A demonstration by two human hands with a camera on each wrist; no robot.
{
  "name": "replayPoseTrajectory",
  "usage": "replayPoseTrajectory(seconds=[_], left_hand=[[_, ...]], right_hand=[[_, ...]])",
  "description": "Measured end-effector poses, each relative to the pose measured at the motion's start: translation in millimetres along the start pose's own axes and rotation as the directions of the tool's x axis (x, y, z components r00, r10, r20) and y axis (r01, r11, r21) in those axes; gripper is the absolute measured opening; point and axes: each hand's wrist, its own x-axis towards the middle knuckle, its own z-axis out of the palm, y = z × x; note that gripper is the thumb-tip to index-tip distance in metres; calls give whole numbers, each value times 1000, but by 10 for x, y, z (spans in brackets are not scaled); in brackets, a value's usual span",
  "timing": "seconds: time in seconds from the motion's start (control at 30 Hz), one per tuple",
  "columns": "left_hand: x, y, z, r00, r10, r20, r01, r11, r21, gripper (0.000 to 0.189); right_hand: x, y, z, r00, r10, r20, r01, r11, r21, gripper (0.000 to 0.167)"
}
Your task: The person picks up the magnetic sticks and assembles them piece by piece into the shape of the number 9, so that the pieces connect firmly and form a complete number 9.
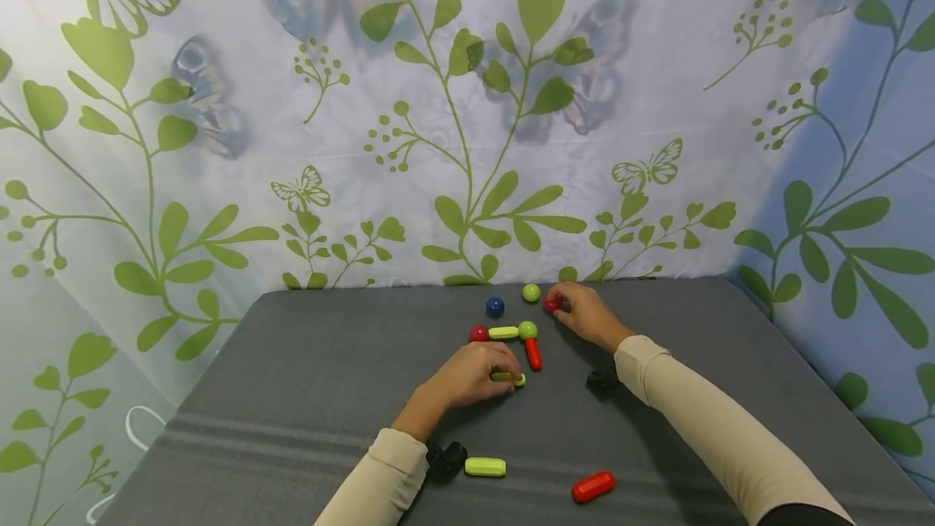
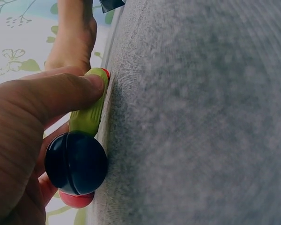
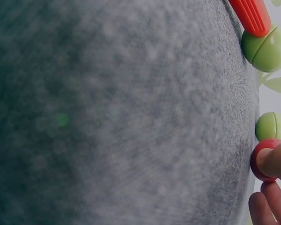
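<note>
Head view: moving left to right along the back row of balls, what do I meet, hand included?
Blue ball → lime-green ball → red ball → right hand, which grips that red ball.

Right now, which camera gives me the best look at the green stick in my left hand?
The left wrist view: the green stick appears large and close there, though your left hand covers part of it. The head view shows it small and partly hidden; the right wrist view doesn't show it.

Rods (image 1: 485, 467) are red or lime, the curtain (image 1: 467, 120) green-leafed.
</note>
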Motion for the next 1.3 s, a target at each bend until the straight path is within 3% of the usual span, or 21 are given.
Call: replayPoseTrajectory(seconds=[0.4, 0.57, 0.8, 1.07, 1.3], left_hand=[[2, 47, -12, 1000, -1, -6, 1, 1000, -15, 10], [4, 45, 5, 1000, 4, -14, -4, 1000, -17, 9], [-14, 55, -5, 999, -21, -26, 21, 999, -28, 10], [-25, 39, -24, 999, -23, -47, 22, 999, -31, 10], [-9, 50, 10, 999, -17, -51, 14, 998, -63, 10]], right_hand=[[-71, -47, -41, 999, 50, 14, -50, 999, -15, 23], [-154, -148, -99, 1000, 10, 7, -10, 1000, 30, 25], [-394, -480, -206, 997, -61, 53, 51, 985, 167, 26], [-811, -717, -147, 959, -204, 199, 136, 941, 311, 25], [-927, -754, -80, 952, -202, 228, 121, 937, 327, 27]])
